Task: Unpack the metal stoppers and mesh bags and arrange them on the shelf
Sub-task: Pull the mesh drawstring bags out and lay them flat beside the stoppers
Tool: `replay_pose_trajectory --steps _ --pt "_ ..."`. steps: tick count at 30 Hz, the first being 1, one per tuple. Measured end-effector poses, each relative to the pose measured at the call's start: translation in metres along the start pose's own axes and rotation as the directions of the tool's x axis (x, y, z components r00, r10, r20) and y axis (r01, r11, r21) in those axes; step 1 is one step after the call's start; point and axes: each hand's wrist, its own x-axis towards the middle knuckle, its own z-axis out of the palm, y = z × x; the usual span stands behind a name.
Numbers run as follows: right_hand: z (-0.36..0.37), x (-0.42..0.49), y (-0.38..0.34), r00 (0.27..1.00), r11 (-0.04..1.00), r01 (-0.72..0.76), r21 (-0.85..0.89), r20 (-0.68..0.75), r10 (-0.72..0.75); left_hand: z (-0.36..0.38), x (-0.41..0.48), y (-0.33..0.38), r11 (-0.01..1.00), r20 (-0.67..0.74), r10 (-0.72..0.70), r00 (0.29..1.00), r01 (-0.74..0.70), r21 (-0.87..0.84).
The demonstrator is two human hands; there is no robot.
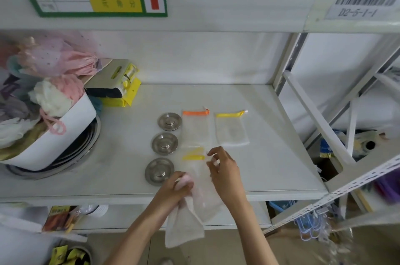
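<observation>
Three round metal stoppers lie in a column on the white shelf (270, 156): far (169, 121), middle (165, 143), near (159, 171). To their right lie a mesh bag with an orange band (195, 126) and one with a yellow band (231, 128). My left hand (176, 186) is shut on a bundle of pale mesh bags (184, 228) that hangs over the shelf's front edge. My right hand (223, 169) pinches the top of a yellow-banded mesh bag (193, 156) stretched between both hands, just right of the near stopper.
At the left a white tub (65, 132) of pink and white bath puffs sits on stacked metal basins. Yellow carded packs (121, 85) lie behind it. A slanted shelf upright (313, 117) borders the right. Packaged goods fill the lower shelf.
</observation>
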Motion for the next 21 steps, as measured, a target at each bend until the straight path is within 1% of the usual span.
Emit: replay_pose_trajectory --steps 4,7,10,12,16,18,21 --pt "0.014 0.015 0.002 0.996 0.992 -0.028 0.126 -0.082 0.039 -0.021 -0.007 -0.008 1.000 -0.027 -0.005 1.000 0.005 0.007" --pt "0.034 0.030 0.007 0.987 0.984 -0.113 0.137 -0.098 0.127 -0.036 -0.013 -0.017 1.000 -0.056 -0.027 0.998 0.026 -0.008" --pt "0.055 0.039 0.020 0.962 0.963 -0.269 0.008 -0.049 0.269 -0.044 -0.018 -0.021 0.999 -0.056 -0.039 0.998 0.039 -0.002" --pt "0.064 0.041 0.023 0.946 0.942 -0.324 -0.087 -0.050 0.321 -0.046 -0.019 -0.021 0.999 -0.059 -0.042 0.997 0.043 0.013" --pt "0.076 0.042 0.022 0.956 0.893 -0.290 -0.345 -0.068 0.284 -0.046 -0.018 -0.018 0.999 -0.056 -0.037 0.998 0.038 0.018" --pt "0.079 0.043 0.022 0.956 0.874 -0.295 -0.385 -0.106 0.275 -0.045 -0.016 -0.014 0.999 -0.058 -0.035 0.998 0.036 0.005" --pt "0.080 0.043 0.023 0.949 0.863 -0.312 -0.397 -0.181 0.259 -0.044 -0.013 -0.008 1.000 -0.047 -0.005 0.999 0.006 0.009"
